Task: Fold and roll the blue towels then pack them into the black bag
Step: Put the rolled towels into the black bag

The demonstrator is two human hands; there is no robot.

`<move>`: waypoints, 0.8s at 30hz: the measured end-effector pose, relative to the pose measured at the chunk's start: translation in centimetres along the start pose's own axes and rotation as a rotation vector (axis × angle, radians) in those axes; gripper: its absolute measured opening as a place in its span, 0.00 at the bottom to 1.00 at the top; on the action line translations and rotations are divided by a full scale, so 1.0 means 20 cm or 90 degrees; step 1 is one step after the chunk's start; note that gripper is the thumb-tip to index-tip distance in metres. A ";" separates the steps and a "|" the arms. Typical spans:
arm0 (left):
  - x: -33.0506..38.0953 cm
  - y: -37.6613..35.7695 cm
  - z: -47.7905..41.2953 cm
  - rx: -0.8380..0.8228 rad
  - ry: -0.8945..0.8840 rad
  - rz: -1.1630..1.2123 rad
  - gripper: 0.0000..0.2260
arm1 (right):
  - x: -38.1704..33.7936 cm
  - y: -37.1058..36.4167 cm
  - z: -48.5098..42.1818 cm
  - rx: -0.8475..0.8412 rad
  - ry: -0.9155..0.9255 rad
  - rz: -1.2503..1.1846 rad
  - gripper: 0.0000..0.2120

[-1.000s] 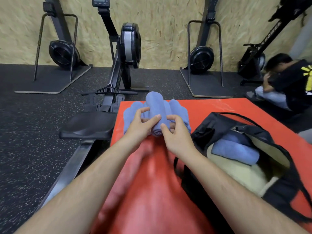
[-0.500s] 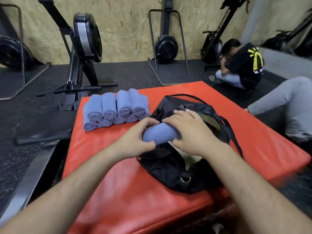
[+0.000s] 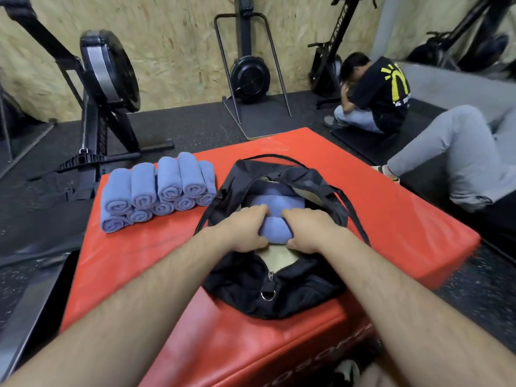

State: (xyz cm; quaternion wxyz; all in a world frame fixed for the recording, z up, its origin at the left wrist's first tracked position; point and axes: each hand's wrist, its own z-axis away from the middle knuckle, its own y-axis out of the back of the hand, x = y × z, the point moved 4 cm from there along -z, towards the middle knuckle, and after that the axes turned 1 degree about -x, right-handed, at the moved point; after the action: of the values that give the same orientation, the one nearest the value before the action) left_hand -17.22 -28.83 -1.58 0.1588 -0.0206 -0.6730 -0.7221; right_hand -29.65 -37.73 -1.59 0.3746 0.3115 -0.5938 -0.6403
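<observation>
Black bag [image 3: 279, 291] sits unzipped on the red mat [image 3: 391, 219], rolled blue towels [image 3: 275, 201] already packed at its far end. One more rolled towel [image 3: 275, 233] sits in the mouth, squeezed between both hands: left hand [image 3: 243, 230] and right hand [image 3: 307, 231] curl round its ends. Beside the bag, a towel stack [image 3: 156, 191] waits.

Even indoor light — soft focus, edges bowed.
</observation>
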 end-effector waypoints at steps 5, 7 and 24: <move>-0.07 -0.11 -0.04 0.066 0.018 -0.032 0.21 | 0.02 -0.04 -0.04 0.011 0.002 -0.027 0.18; -0.06 -0.13 -0.04 0.091 0.022 -0.053 0.22 | 0.02 -0.03 -0.05 0.033 0.012 -0.009 0.17; -0.01 -0.21 0.02 0.252 -0.005 -0.248 0.20 | -0.13 -0.08 -0.09 0.210 -0.061 0.075 0.21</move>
State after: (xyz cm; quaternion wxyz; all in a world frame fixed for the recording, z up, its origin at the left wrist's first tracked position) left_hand -18.23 -28.16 -5.70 0.0150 0.1378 -0.7927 -0.5936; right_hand -26.98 -36.49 -3.48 0.3267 0.3022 -0.7252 -0.5254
